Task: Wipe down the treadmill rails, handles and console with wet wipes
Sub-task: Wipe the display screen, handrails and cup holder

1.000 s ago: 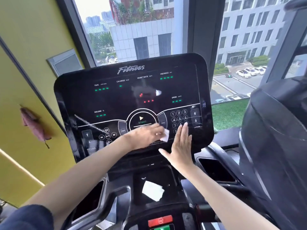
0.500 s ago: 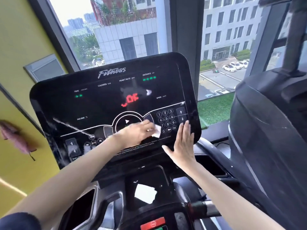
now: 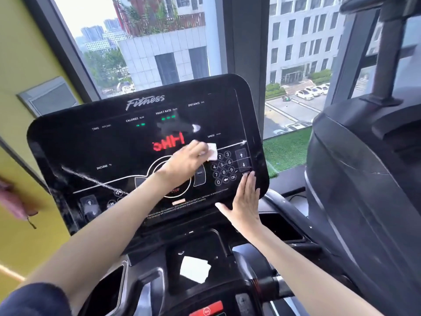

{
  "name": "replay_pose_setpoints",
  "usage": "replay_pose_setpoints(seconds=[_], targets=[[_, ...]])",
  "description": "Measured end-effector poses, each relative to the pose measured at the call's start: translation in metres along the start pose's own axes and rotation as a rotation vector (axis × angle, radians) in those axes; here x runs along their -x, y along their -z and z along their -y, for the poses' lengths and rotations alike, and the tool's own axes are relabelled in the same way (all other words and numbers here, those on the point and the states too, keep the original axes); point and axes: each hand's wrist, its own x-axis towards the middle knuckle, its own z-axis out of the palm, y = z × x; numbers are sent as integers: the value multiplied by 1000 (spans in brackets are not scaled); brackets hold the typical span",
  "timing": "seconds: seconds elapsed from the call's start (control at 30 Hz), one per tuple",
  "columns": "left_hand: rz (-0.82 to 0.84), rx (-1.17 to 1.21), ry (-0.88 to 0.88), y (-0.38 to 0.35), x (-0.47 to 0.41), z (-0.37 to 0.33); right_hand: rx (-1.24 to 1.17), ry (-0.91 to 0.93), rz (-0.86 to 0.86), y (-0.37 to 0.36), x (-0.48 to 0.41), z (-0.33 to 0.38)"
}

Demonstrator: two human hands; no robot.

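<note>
While right hand (image 3: 245,202) rests flat on console (image 3: 114,151), left grip (image 3: 185,161) pinches wipe (image 3: 211,151) at fingertips.

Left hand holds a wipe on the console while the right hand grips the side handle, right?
No: the head view shows the right hand lying flat on the console's lower right corner. The left hand does hold the wipe against it.

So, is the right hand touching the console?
Touching. The head view shows the right hand flat on the console, straight fingers against its lower right corner.
</note>
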Motion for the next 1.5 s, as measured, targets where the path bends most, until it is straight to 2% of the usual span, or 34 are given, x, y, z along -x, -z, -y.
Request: replay_pose_setpoints(seconds=[0.07,0.1,0.13,0.27,0.33,0.4,0.47,0.53,0.57,0.67,0.7,0.73,0.8,0.93,0.97,1.0,1.1,1.13,1.17,1.23,1.33,1.37,1.43,1.5], targets=[[-102,80,247,6,-16,-1,13,5,11,1,-1,1],[-120,106,293,3,-16,-9,22,5,15,2,-1,1],[-93,128,266,-4,-11,-20,31,6,18,2,-1,0],[240,15,-286,-29,30,-55,74,62,-7,4,0,-8],[222,-19,-344,-26,22,-41,123,103,-44,5,-1,-15],[88,6,-174,-16,-3,-24,118,112,-51,9,-2,-20],[-70,86,110,-8,-27,-11,74,90,-75,13,-5,-23],[-128,188,286,-8,-33,-17,26,65,-126,17,-7,-24],[-92,218,242,-13,-29,-26,13,54,-133,18,-8,-25],[217,101,-245,-30,-3,-54,-10,53,-149,21,-6,-30],[280,44,-341,-29,-1,-53,-10,53,-159,22,-6,-33],[270,12,-373,-25,-7,-46,-7,50,-170,22,-6,-35],[142,-3,-261,-18,-33,-24,-7,46,-190,22,-7,-38],[-127,197,246,-8,-73,3,-23,68,-213,22,-8,-41],[-131,236,265,-13,-72,-5,-36,75,-209,22,-7,-41],[-83,249,201,-19,-66,-17,-63,79,-210,22,-7,-41],[227,216,-226,-36,-38,-54,-189,53,-242,25,-5,-39],[298,200,-308,-34,-37,-54,-215,48,-254,27,-6,-38],[285,167,-340,-31,-43,-47,-231,44,-265,28,-6,-39],[133,100,-232,-24,-65,-27,-245,41,-279,29,-7,-40],[-95,180,178,-13,-93,-7,-261,51,-291,30,-6,-41],[-142,194,243,-16,-95,-12,-257,52,-302,29,-6,-41],[-128,237,186,-30,-86,-32,-229,43,-344,28,-6,-42],[34,280,-37,-51,-61,-58,-212,9,-373,28,-6,-44]])
